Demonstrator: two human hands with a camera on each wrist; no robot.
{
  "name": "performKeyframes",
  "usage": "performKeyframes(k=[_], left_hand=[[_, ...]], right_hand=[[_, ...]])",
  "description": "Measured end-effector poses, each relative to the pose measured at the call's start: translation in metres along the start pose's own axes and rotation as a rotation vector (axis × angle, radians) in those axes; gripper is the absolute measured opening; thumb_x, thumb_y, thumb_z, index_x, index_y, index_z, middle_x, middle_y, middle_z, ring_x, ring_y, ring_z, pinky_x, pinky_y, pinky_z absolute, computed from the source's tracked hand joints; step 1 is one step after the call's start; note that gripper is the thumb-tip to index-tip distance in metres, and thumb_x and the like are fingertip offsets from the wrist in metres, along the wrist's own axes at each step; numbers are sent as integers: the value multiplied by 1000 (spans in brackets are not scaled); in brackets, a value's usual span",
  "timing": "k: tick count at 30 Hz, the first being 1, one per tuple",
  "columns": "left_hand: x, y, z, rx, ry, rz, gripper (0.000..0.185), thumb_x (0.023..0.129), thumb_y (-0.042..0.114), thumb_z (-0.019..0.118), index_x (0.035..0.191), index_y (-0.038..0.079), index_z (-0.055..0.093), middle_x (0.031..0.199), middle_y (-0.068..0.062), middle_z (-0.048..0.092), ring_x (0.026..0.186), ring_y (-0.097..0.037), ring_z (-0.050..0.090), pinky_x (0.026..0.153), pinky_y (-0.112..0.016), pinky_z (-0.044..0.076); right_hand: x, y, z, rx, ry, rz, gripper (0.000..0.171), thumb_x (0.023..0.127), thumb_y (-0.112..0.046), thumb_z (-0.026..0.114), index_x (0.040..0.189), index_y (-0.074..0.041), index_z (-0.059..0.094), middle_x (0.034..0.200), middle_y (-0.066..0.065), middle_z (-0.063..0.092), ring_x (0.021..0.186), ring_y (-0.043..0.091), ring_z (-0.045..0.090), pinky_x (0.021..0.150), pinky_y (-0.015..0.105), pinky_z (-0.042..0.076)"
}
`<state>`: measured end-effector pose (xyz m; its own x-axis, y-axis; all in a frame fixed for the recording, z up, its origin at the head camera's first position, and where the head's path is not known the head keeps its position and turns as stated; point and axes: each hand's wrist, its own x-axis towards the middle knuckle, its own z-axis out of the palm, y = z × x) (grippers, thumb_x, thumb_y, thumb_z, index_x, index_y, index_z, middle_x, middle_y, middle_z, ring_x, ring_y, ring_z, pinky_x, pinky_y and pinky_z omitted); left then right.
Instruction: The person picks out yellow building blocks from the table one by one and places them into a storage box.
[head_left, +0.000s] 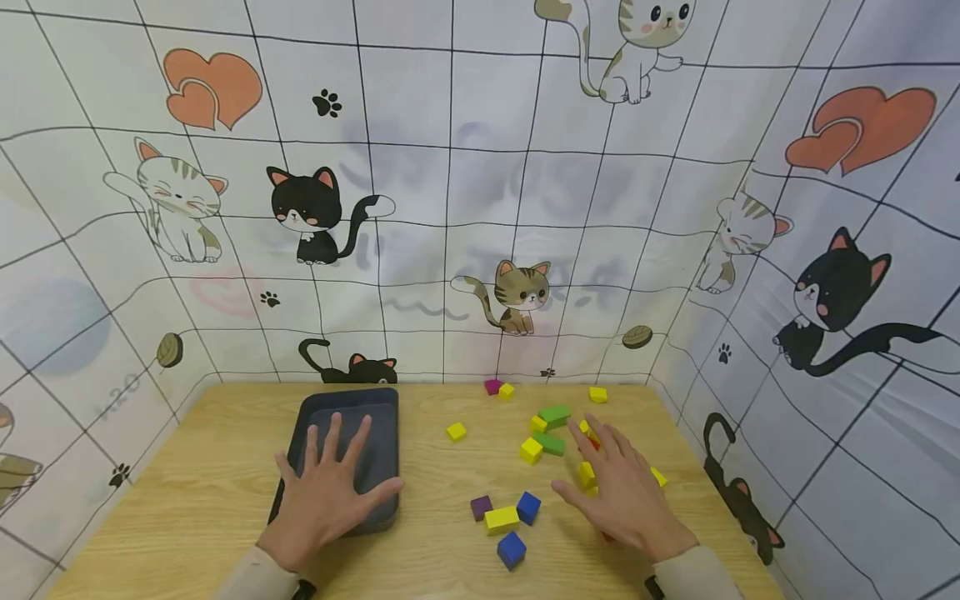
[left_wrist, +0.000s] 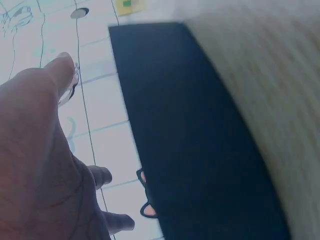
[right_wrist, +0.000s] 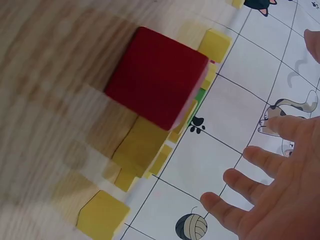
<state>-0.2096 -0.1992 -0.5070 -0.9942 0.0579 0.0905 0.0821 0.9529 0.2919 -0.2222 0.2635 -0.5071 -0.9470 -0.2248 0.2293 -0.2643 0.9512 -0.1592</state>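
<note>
My left hand (head_left: 326, 496) hovers above a dark grey tray (head_left: 384, 446), fingers spread and straight, holding nothing. In the left wrist view, the tray (left_wrist: 180, 130) shows as a dark slab beside that hand. On the right, my right hand (head_left: 624, 492) is held over scattered coloured blocks with its fingers extended, and it partly hides some of them. A red block (right_wrist: 157, 77) looms large in the right wrist view, apart from the right hand (right_wrist: 280, 185). Just left of this hand are a yellow block (head_left: 531, 450) and a green block (head_left: 550, 444).
Nearer the front lie a long yellow block (head_left: 502, 521), a purple block (head_left: 481, 507) and two blue blocks, one (head_left: 512, 550) in front. A magenta block (head_left: 492, 387) sits at the table's back edge. Cat-printed cloth (head_left: 420, 183) encloses the wooden table (head_left: 187, 467).
</note>
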Motion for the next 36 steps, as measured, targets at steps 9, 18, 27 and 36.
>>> performKeyframes(k=[9, 18, 27, 36], left_hand=[[14, -26, -16, -79, -56, -65, 123, 98, 97, 55, 190, 30, 10, 194, -32, 0, 174, -73, 3, 118, -106, -3], [23, -61, -27, -94, -83, -134, 124, 100, 97, 50, 190, 27, 2, 191, -38, 3, 169, -77, 14, 119, -105, 14], [34, -92, -28, -142, -124, -156, 127, 106, 88, 54, 187, 6, 2, 182, -52, 13, 154, -88, 28, 108, -95, 45], [40, -106, -26, -143, -107, -128, 119, 110, 66, 70, 181, -12, 13, 160, -60, 39, 136, -78, 57, 105, -80, 57]], right_hand=[[10, -7, -2, 24, -26, -12, 99, 107, -85, 58, 185, -30, 36, 188, 15, 40, 158, 54, 54, 115, 79, 55], [15, -18, -5, 109, -71, -46, 93, 107, -82, 62, 183, -33, 41, 185, 12, 45, 158, 49, 56, 106, 79, 60], [21, -30, -5, 168, -118, -97, 86, 107, -70, 72, 180, -33, 47, 184, 11, 48, 164, 50, 52, 124, 79, 50], [25, -46, -3, 249, -200, -148, 76, 108, -59, 78, 175, -29, 57, 179, 11, 52, 164, 39, 53, 121, 69, 57]])
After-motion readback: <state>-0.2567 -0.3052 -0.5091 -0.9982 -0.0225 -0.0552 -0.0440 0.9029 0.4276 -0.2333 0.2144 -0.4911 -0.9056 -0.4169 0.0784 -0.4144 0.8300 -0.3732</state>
